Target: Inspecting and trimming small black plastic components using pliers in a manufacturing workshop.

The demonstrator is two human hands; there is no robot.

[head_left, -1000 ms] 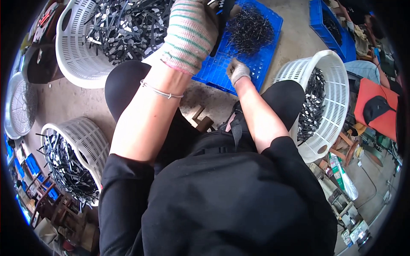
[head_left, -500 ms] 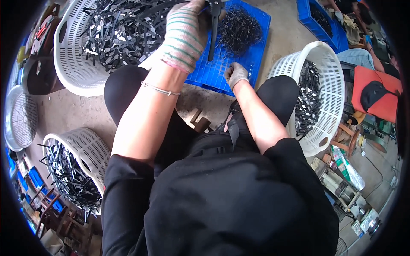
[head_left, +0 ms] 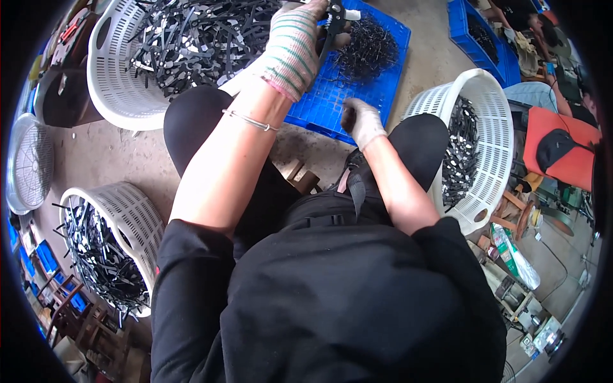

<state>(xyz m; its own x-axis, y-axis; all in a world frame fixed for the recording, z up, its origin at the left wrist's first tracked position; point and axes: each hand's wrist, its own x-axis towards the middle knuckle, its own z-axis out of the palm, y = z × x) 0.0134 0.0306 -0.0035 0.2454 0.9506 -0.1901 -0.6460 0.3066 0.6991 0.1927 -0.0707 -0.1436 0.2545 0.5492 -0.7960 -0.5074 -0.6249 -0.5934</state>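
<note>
My left hand (head_left: 292, 48), in a striped knit glove, is raised at the top of the view. Its fingers are closed on a black strip-like part (head_left: 333, 25), which sticks out on the right side of the hand. The fingertips are partly cut off by the top edge. My right hand (head_left: 364, 122), in a pale glove with dark fingertips, is curled above the near right part of a blue plastic crate (head_left: 319, 102). Whatever its fingers hold, if anything, is hidden. On the crate lies a tangled pile of thin black pieces (head_left: 367, 51).
White baskets of black parts stand around me: a large one (head_left: 112, 105) front left, one (head_left: 495, 140) to the right, one (head_left: 137, 210) lower left. Another blue crate (head_left: 476, 38) lies far right, near a seated person (head_left: 533, 96). A red chair (head_left: 562, 147) holds a black cap.
My left hand has come slightly right and nearer, and the black part in it has turned and hangs down less far. My right hand has shifted a little right, its fingers curled.
</note>
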